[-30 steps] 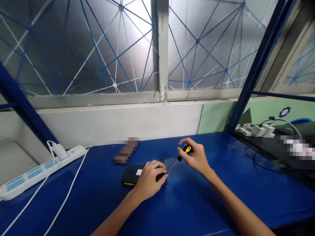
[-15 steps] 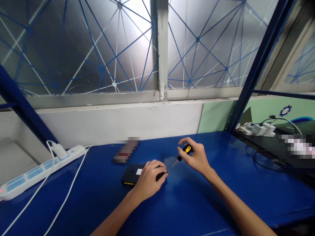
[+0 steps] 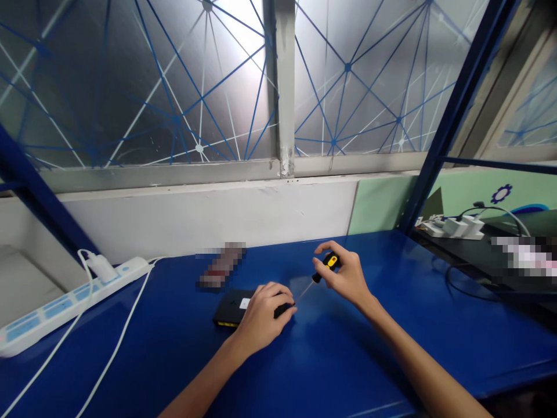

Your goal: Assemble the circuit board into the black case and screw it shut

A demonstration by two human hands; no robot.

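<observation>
Two bare hands are seen over one glossy blue tabletop [image 3: 165, 360]. One flat, rectangular black case with a yellow-marked edge [image 3: 228, 309] is rested on it, left of centre, and a single small white label [image 3: 244, 303] is borne on its top. The case's right end is covered by the left hand [image 3: 268, 307], which is half curled, with the case gripped between fingers and thumb. One slim screwdriver with a black-and-yellow handle [image 3: 332, 260] is held by the handle in the right hand [image 3: 346, 273], whose fingers are loosely bent around it. Its one thin metal shaft is slanted down toward the left fingertips; whether the case is touched by the tip cannot be told. Behind the case, one reddish-brown oblong item [image 3: 223, 265] is blurred out. At far left, one long white power strip with pale blue socket panels [image 3: 61, 305] is fitted with one white plug [image 3: 102, 268], and two white cables are trailed forward near it. At far right, two white block plugs [image 3: 455, 228] are seated in a second, shorter white strip
</observation>
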